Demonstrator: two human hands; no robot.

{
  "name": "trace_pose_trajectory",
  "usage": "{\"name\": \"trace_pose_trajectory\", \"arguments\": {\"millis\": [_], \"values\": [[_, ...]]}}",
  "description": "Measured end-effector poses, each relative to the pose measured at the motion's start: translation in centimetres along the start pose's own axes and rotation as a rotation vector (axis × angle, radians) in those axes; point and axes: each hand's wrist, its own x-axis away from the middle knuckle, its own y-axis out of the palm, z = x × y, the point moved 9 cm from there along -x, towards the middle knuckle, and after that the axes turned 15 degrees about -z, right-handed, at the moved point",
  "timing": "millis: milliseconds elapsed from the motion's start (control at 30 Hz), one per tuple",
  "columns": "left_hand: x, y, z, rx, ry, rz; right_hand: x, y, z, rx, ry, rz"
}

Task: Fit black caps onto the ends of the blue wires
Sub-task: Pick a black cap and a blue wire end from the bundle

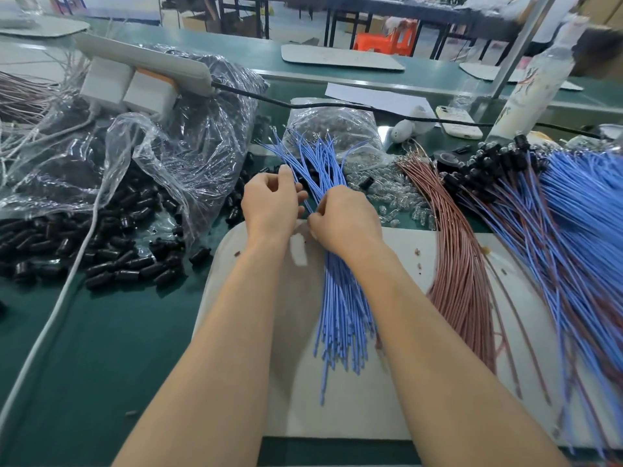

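Both hands are in at the far edge of the pale rounded work board (421, 332). The left hand (271, 200) and right hand (344, 220) meet on the bundle of thin plastic-coated blue wires (340, 298). That bundle runs up the board's middle, and its far tips fan out beyond the far edge.

Right-hand fingers are curled, pinching strands where the fan begins. Left-hand fingers are curled against the strands too, thumb up — whether a cap sits inside that grip, I cannot tell.

Off the board's left edge lies the heap of small black tubular caps (118, 264), spilling from a crumpled clear plastic bag (168, 146). On the board's right side is a sheaf of pinkish-brown wires (455, 281).

These wires look light and limp. Pushed from far back, one would likely buckle, so I'd pinch a single strand close behind its tip. The caps look tiny, light and smooth — easy to fumble. Best held by the barrel, open mouth facing the wire. Loose strands may snag their neighbours, so separate one first.
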Motion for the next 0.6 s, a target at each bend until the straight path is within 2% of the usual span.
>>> {"name": "trace_pose_trajectory", "arguments": {"millis": [133, 233, 300, 400, 467, 500, 567, 600], "values": [[0.4, -0.3, 1.1, 0.017, 0.086, 0.02, -0.2, -1.8, 0.8, -0.392, -0.1, 0.009], [0.5, 0.1, 1.0, 0.013, 0.073, -0.006, -0.1, -1.2, 0.1, -0.735, -0.235, -0.252], [0.4, 0.3, 0.8, 0.039, 0.054, -0.02, 0.6, -1.6, -0.6, -1.08, -0.403, -0.384], [0.4, 0.6, 0.6, 0.122, 0.019, -0.05, 2.4, -4.4, -1.3, -1.66, -0.802, -0.562], [0.4, 1.0, 0.4, 0.12, 0.006, -0.081, 3.3, -5.7, -1.0, -1.761, -0.925, -0.652], [0.5, 1.1, 0.4, 0.109, 0.006, -0.091, 3.0, -5.7, -0.3, -1.704, -0.863, -0.584], [0.6, 1.4, 0.5, 0.1, 0.012, -0.11, 1.8, -5.5, 2.8, -1.494, -0.6, -0.26], [0.7, 1.7, 0.7, 0.107, 0.018, -0.135, 1.5, -5.6, 4.5, -1.466, -0.487, -0.097]]}}
